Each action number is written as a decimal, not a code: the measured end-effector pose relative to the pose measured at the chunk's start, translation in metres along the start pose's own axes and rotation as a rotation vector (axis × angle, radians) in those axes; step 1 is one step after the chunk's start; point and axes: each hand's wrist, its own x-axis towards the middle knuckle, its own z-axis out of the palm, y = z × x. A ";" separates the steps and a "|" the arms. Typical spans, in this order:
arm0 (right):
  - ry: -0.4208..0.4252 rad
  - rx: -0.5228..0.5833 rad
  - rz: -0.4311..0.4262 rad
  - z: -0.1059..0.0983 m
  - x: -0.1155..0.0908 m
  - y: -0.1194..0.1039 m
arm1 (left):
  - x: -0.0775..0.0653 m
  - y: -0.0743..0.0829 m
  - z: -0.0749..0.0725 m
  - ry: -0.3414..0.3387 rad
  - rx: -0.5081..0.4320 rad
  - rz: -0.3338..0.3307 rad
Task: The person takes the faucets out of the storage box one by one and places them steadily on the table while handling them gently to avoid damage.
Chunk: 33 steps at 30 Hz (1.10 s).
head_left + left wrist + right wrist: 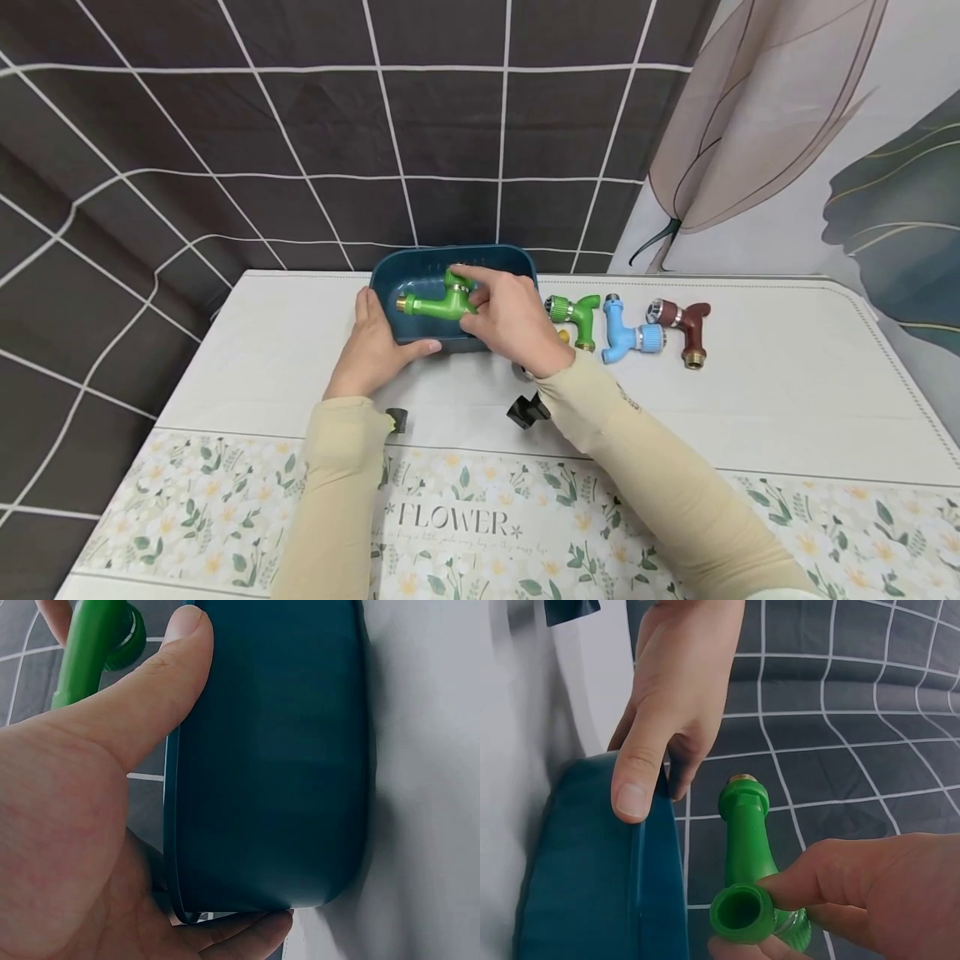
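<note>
A green plastic tap (435, 307) with a brass threaded end is held over a dark teal plastic basin (401, 279). My right hand (517, 323) pinches this tap at its spout end between thumb and fingers. In the right wrist view the round spout opening (742, 908) faces the camera. My left hand (372, 354) grips the basin's near left corner. Its thumb (169, 682) lies over the front rim, while the other fingers rest along the left side wall. The basin stands on the white tabletop cover against the tiled-pattern backdrop.
To the right of the basin lie another green tap (581, 318), a light blue tap (621, 332) and a dark red tap (688, 329). A small yellow piece (563, 336) shows beside my right wrist, partly hidden. A grid-patterned dark curtain (450, 117) hangs close behind.
</note>
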 end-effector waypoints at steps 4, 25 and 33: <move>-0.006 -0.011 -0.004 -0.004 -0.005 0.001 | -0.001 0.000 0.000 0.003 -0.001 -0.002; 0.003 -0.052 0.062 -0.025 -0.028 0.012 | 0.000 0.000 0.001 0.000 0.008 -0.010; -0.004 -0.075 0.069 -0.036 -0.037 0.018 | 0.000 0.000 0.000 0.004 0.019 -0.014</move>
